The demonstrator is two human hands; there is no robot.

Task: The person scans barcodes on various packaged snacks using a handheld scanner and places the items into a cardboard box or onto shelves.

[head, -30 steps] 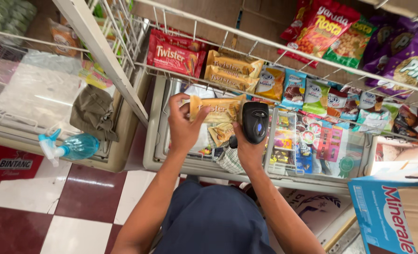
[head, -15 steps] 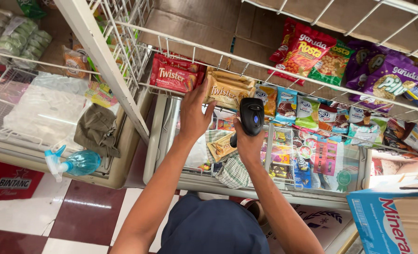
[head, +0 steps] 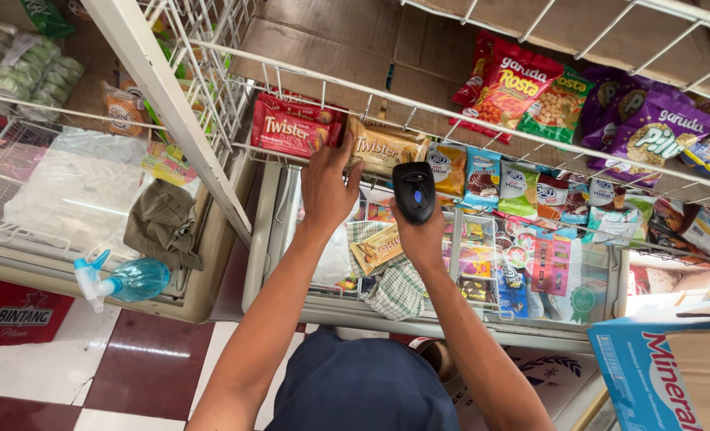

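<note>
Far left of both hands – blue spray bottle (head: 127, 281) lying on the chest freezer rim (head: 91, 267), olive cloth (head: 161, 223) just above it, well apart from either grip.

Left hand (head: 328, 187) – raised to the wire shelf (head: 450, 112), fingers on the tan wafer pack (head: 385, 147) at its left end. Grip looks closed on the pack's edge, but the fingertips are hidden behind it, so not certain. Red wafer pack (head: 292, 132) sits just left of that grip, touching the tan one.

Right hand (head: 420, 235) – just right of the left hand and slightly lower, grip clenched around a black handheld scanner (head: 414, 191), head pointing up at the tan pack, near it but apart.

Right of the scanner grip – row of small blue and green snack sachets (head: 502, 179) along the same shelf; above them red and purple snack bags (head: 514, 84).

Below both hands – glass-top freezer (head: 530, 279), checked cloth (head: 395, 287) on its lid.

Far right, low – blue carton (head: 650, 375).
</note>
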